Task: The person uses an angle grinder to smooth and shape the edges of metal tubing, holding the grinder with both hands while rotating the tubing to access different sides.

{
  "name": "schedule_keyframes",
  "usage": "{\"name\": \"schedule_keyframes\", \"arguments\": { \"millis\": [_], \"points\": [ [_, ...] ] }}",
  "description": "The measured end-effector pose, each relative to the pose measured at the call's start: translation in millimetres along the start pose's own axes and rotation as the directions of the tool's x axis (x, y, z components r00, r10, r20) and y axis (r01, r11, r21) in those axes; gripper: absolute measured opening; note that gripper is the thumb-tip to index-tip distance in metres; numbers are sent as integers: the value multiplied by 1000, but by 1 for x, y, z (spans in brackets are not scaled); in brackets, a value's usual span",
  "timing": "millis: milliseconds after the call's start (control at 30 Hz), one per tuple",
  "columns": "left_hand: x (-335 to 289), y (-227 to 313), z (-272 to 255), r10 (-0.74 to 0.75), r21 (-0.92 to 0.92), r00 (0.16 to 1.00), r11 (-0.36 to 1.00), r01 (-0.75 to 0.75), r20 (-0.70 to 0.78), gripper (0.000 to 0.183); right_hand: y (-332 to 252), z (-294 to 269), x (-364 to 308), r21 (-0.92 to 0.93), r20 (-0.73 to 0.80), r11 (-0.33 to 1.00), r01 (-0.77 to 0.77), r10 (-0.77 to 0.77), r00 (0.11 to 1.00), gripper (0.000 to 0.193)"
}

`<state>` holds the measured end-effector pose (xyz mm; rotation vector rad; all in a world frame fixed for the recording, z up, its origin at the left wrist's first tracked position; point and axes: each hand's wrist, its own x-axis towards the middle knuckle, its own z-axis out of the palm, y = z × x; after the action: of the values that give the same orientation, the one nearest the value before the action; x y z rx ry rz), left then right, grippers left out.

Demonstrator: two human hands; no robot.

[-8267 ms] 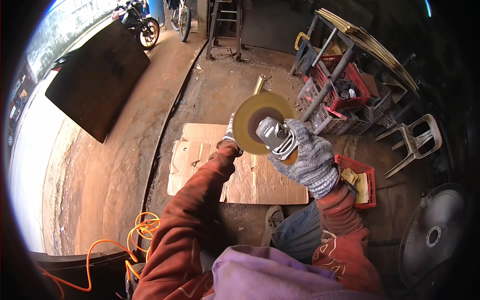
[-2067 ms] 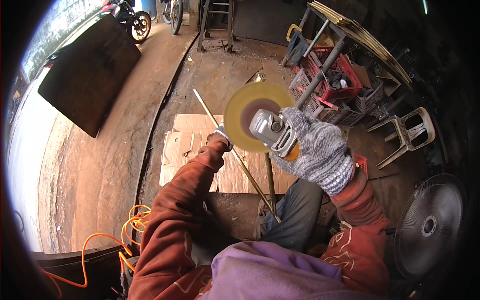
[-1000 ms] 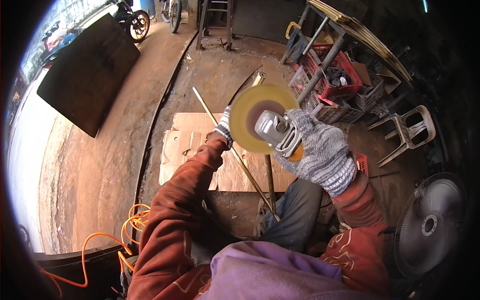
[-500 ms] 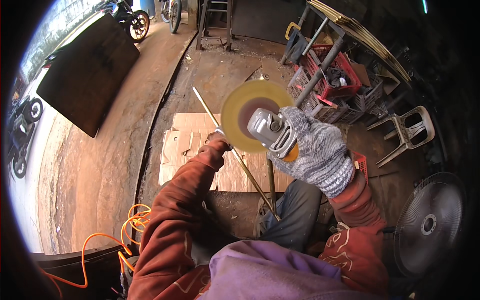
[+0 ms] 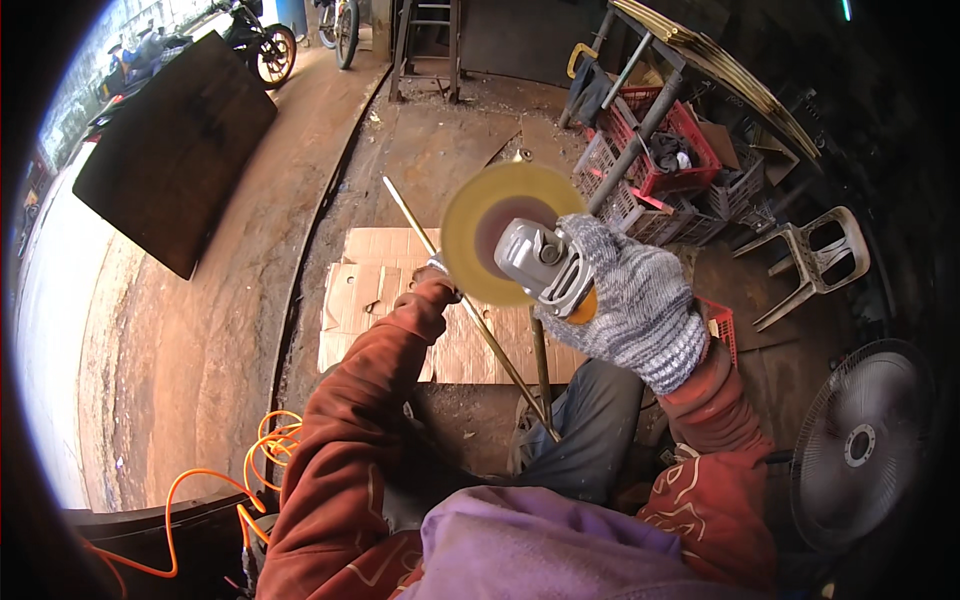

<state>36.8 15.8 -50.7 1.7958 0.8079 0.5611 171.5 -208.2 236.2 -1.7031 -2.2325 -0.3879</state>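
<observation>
My right hand (image 5: 635, 295), in a grey knitted glove, is closed around the body of an angle grinder (image 5: 535, 255). Its large round yellow disc (image 5: 475, 205) looks blurred, as if spinning. Left of the disc, my left hand (image 5: 438, 266) is closed around a long thin brass-coloured tube (image 5: 492, 340); disc and sleeve partly hide its fingers. The tube slants from beyond that hand down toward my lap. Whether the disc touches it I cannot tell. A second, shorter-looking brass-coloured tube (image 5: 541, 365) stands below the grinder, near my knee.
Flattened cardboard (image 5: 365, 290) lies on the floor beneath my hands. Red crates (image 5: 690, 150) and a rack with long strips (image 5: 720, 75) stand at the far right. A plastic chair (image 5: 825, 255) and a fan (image 5: 860, 445) are on the right; an orange hose (image 5: 205, 472) coils at left.
Both hands, the grinder and the tube stay nearly in place. In the left background a motorbike has gone from beside the dark panel, and a blurred figure now shows above that panel.
</observation>
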Motion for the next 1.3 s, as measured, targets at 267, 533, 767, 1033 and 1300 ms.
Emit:
{"name": "schedule_keyframes", "arguments": {
  "millis": [267, 533, 767, 1033, 1300],
  "points": [
    [13, 21, -4, 70, -20, 995, 997, -72, -69, 23, 3, 1, -1, 24, 21, 1000, -13, 12, 1000, 77],
    [13, 43, -10, 181, -37, 979, 982, -185, -90, 23, 11, 2, -4, 102, -61, 995, 16, -10, 998, 77],
    [-15, 46, -15, 329, -5, 942, 944, -330, -60, 24, 0, -1, -9, 62, 163, 995, -75, 64, 985, 77],
    [13, 55, -2, 435, 54, 891, 900, -432, -127, 24, 0, -22, -14, -13, 249, 996, -85, 86, 965, 78],
    [13, 65, 7, 208, -78, 975, 974, -214, -77, 23, 1, -29, -17, -23, 230, 993, -114, 116, 966, 77]
  ]
}}
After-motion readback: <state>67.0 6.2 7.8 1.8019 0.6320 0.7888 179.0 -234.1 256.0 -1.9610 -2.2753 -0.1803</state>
